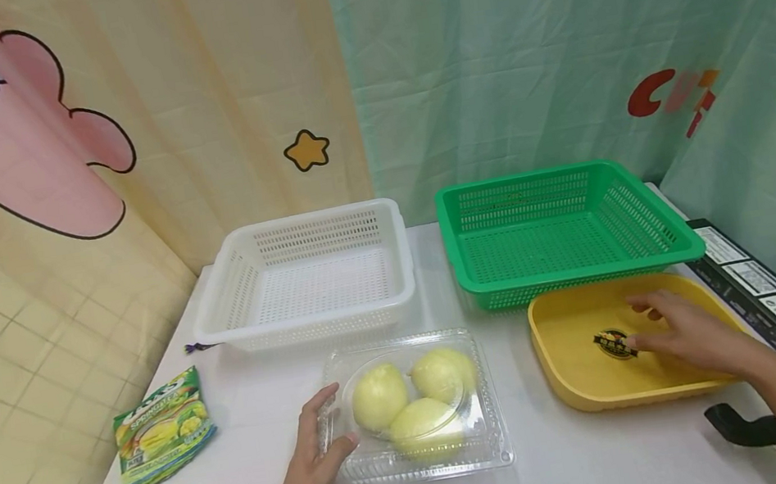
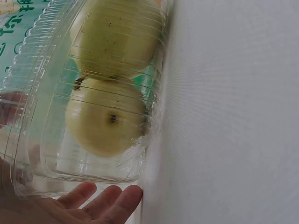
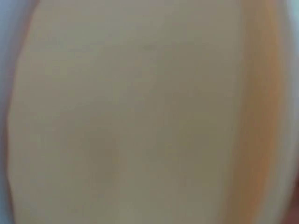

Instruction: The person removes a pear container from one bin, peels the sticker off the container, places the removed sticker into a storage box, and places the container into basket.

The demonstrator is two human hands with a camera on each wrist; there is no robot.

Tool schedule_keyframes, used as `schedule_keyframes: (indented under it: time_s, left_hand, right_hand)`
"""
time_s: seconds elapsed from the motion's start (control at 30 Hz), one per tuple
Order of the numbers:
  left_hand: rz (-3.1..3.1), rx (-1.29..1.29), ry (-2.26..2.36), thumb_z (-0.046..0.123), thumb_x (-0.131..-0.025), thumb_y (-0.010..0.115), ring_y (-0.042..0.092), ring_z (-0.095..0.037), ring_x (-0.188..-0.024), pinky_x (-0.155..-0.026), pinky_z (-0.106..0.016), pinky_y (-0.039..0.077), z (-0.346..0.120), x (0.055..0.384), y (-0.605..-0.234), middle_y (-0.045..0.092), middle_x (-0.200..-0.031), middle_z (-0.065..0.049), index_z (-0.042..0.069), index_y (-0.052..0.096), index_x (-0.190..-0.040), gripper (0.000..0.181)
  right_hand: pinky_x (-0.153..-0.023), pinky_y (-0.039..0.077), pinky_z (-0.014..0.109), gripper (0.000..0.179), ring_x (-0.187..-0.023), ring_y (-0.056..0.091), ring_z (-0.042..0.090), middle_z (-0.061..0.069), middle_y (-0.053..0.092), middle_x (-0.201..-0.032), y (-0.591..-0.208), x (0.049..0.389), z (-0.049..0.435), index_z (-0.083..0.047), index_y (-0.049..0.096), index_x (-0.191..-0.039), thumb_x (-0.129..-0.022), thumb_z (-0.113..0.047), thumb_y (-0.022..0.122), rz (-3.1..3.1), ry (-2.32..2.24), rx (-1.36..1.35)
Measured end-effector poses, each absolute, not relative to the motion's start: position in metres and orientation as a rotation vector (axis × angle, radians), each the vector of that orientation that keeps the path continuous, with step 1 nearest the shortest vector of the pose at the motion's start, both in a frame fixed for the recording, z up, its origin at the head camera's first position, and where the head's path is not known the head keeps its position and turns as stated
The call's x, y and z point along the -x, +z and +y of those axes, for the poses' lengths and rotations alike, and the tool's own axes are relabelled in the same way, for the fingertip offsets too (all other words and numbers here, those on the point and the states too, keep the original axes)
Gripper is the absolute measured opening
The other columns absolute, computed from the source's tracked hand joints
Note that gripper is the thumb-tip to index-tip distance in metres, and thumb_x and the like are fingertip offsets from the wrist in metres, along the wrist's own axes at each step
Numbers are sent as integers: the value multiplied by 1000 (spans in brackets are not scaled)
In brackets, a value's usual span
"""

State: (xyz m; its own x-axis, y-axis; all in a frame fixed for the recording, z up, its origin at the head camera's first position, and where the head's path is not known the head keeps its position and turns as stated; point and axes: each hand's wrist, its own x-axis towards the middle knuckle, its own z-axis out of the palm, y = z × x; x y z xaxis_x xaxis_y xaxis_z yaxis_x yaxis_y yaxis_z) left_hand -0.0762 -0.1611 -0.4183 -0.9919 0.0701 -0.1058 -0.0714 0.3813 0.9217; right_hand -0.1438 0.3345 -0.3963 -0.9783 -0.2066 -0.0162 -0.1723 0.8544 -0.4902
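A: Beginning with the head view. Holding what on the left?

B: Holding the clear plastic box (image 1: 427, 469) by its left side with the left grip (image 1: 307, 462), curled round the edge. Resting on the white surface (image 1: 547, 472), with three pale yellow-green fruits (image 1: 425, 429) inside.

A: And on the right?

B: Reaching over the yellow tray (image 1: 570, 328) with the right grip (image 1: 685, 332), relaxed and around no object, close to the dark sticker (image 1: 614, 343) on the tray floor. Well apart from the box.

A: Round about?

B: Behind the box, a white basket (image 1: 306, 324); behind the tray, a green basket (image 1: 582, 277); well to the left, a green-and-yellow packet (image 1: 164, 433).

A: On to the left wrist view. Showing anything extra?

B: Showing dark specks on one fruit and a small dark dimple on another, too fine to make out from the head. Only two fruits in sight there, with fingers (image 2: 122, 203) low at the box's end, near the surface.

A: And the right wrist view?

B: Badly blurred: just a pale beige expanse (image 3: 131, 112), with an orange band (image 3: 261, 116) down the right side. Cannot tell the right grip's state from there; readable only from the head.
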Motion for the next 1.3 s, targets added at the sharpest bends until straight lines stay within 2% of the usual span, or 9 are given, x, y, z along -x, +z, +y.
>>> schedule_keyframes:
  time_s: [0.2, 0.4, 0.7, 1.0, 1.2, 1.3]
  left_hand:
    - [2492, 2, 1688, 25, -90, 55, 7, -43, -145, -105, -73, 5, -162, 76, -419, 16, -156, -11, 32, 23, -144, 64]
    - [2495, 6, 1684, 25, -90, 55, 10, -43, -145, -105, -73, 7, -162, 76, -418, 19, -156, -11, 34, 24, -143, 63]
    - [2483, 3, 1688, 25, -90, 56, 9, -42, -145, -105, -74, 8, -163, 76, -418, 17, -156, -10, 34, 24, -143, 63]
    - [2490, 11, 1678, 26, -90, 55, 8, -43, -145, -105, -73, 6, -162, 76, -418, 17, -156, -10, 31, 23, -145, 64]
    - [2494, 21, 1669, 25, -90, 55, 8, -43, -145, -105, -73, 6, -162, 76, -417, 17, -156, -10, 32, 23, -145, 64]
    - [2500, 28, 1658, 25, -90, 55, 9, -44, -145, -105, -73, 7, -161, 76, -416, 17, -156, -11, 32, 23, -145, 64]
  right_hand:
    - [-85, 43, 63, 68, -110, 47, 48, 32, 46, -130, -379, 138, 339, 11, 41, -131, -86, -33, 68, 2990, -786, 292]
    - [-84, 37, 64, 70, -111, 42, 46, 30, 44, -130, -362, 134, 344, 8, 39, -133, -86, -35, 68, 3055, -813, 272]
    - [-85, 35, 68, 68, -114, 37, 49, 32, 40, -133, -347, 133, 348, 9, 37, -135, -88, -29, 66, 3127, -866, 230]
    - [-86, 31, 68, 69, -115, 30, 53, 37, 35, -135, -343, 145, 359, 9, 30, -141, -90, -23, 63, 3214, -1010, 183]
    - [-83, 32, 70, 74, -115, 29, 55, 41, 30, -137, -344, 157, 365, 6, 26, -144, -91, -29, 62, 3236, -1015, 45]
    - [-86, 29, 72, 75, -119, 26, 56, 41, 29, -138, -344, 164, 368, 7, 24, -145, -91, -31, 61, 3249, -1027, 14]
